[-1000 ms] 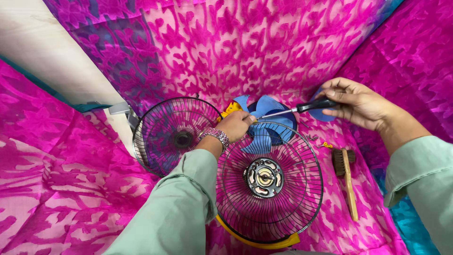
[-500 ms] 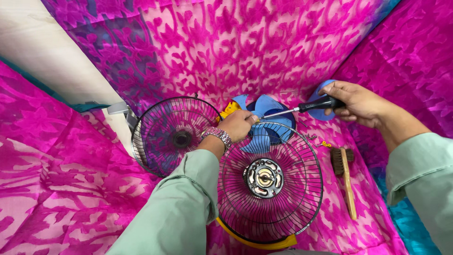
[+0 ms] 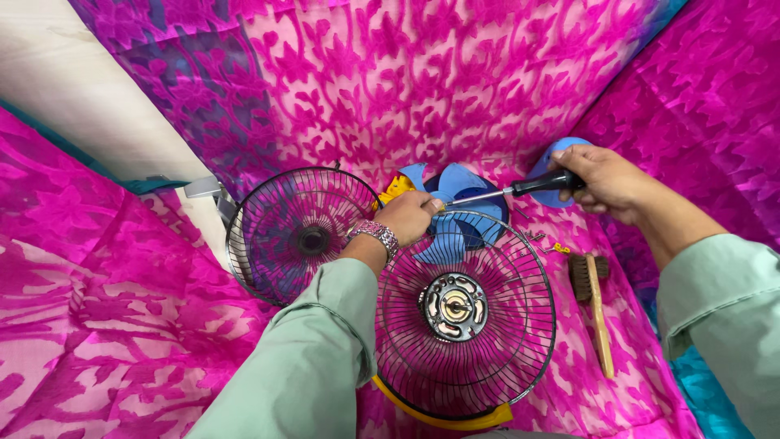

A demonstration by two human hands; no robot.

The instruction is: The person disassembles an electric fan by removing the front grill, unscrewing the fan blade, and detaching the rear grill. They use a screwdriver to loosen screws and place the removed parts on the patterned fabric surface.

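Two wire fan guards: loose guard (image 3: 296,233) left, mounted guard (image 3: 465,313) centre-near. Left hand (image 3: 406,215), grip closed at mounted guard's far rim. One blue blade (image 3: 459,213) behind. Right hand (image 3: 613,183) grip clasps one screwdriver (image 3: 512,189). One brush (image 3: 595,305) right

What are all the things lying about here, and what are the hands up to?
Wire fan guard with motor hub: one, dark metal, front centre, on a yellow base.
Second fan guard: one, dark metal, to its left, lying on the cloth.
Fan blade: one, blue, behind the near guard.
Screwdriver: one, black handle and steel shaft, tip by the left hand.
Brush: one, wooden handle and dark bristles, right of the guard.
Small screws: a few, beside the brush.
Patterned cloth: pink, under everything.
Left hand: at the near guard's far rim, wearing a metal watch.
Right hand: gripping the screwdriver handle.
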